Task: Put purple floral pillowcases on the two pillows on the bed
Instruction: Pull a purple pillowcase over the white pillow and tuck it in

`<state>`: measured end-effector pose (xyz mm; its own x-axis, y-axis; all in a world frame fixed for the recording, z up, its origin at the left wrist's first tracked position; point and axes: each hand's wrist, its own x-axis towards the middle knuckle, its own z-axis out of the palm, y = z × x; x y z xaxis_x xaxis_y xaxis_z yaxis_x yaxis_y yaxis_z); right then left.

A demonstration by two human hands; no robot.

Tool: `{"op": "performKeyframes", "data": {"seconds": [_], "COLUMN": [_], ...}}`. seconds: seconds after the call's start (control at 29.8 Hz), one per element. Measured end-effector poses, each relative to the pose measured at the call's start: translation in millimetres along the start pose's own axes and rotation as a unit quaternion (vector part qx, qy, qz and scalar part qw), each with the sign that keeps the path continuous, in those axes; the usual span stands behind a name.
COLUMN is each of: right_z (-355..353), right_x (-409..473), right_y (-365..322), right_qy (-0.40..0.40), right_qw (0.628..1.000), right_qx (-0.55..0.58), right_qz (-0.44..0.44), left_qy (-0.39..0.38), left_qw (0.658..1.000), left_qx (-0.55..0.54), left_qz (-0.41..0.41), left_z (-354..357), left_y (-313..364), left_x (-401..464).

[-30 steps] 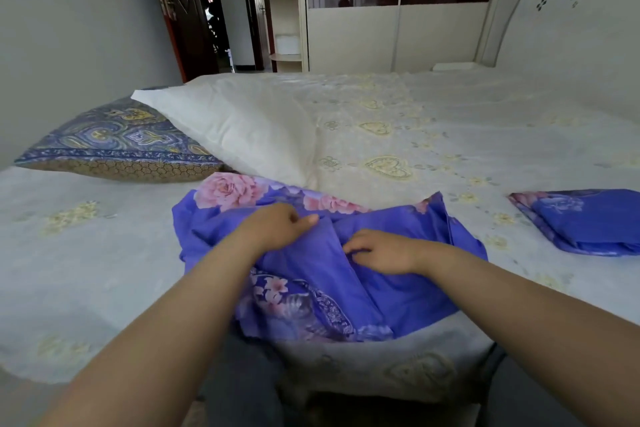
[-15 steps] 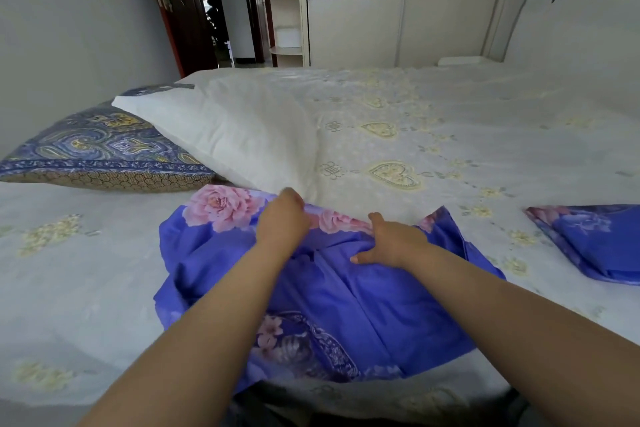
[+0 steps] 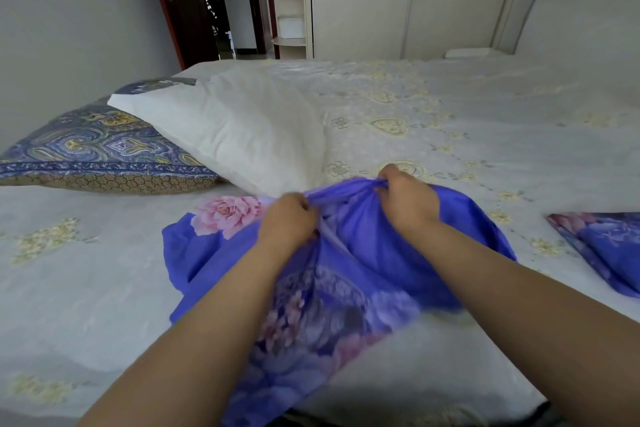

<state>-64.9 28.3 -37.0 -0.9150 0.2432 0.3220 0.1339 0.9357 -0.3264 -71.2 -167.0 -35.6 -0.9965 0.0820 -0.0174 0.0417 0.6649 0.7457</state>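
Note:
A purple floral pillowcase (image 3: 367,253) lies bunched on the bed in front of me. My left hand (image 3: 289,217) and my right hand (image 3: 408,199) both grip its far edge, gathered and lifted a little. A bare white pillow (image 3: 239,128) lies just beyond, its near corner close to my hands. Left of it a pillow in a blue paisley cover (image 3: 100,152) lies partly under the white one. A second purple floral pillowcase (image 3: 602,246) lies folded at the right edge.
The bed (image 3: 485,135) has a pale sheet with yellow embroidery. A headboard (image 3: 585,3) rises at the right. A wardrobe (image 3: 398,10) and an open dark door (image 3: 180,0) stand beyond the far side.
Both hands have closed on the pillowcase's far edge and pulled it up and forward toward the white pillow. My view has leaned closer over the bed.

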Motion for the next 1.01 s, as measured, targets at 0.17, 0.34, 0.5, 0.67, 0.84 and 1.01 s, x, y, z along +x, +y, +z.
{"op": "performKeyframes", "data": {"seconds": [0.17,0.34,0.5,0.67,0.84,1.01], "right_z": [4,34,37,31,29,18], "right_x": [6,-11,-10,-19,-27,-17], "right_y": [-4,-10,-1,-10,-13,-30], "right_qy": [0.003,-0.220,-0.363,-0.219,-0.361,-0.423], "right_qw": [0.999,0.942,0.918,0.951,0.914,0.891], "right_qx": [-0.026,-0.051,0.022,0.084,0.024,0.118], "right_qz": [-0.046,-0.250,-0.160,-0.199,-0.185,-0.116], "left_qy": [0.002,0.185,0.239,0.161,0.280,0.132], "left_qw": [0.939,0.910,0.910,0.968,0.943,0.988], "left_qx": [-0.329,-0.371,-0.335,-0.190,-0.182,-0.040], "left_qz": [-0.096,-0.008,0.047,-0.007,0.001,-0.063], "left_z": [-29,-28,-54,-34,-45,-57], "left_y": [22,20,21,-19,-36,-38], "left_x": [14,17,35,46,49,67]}}
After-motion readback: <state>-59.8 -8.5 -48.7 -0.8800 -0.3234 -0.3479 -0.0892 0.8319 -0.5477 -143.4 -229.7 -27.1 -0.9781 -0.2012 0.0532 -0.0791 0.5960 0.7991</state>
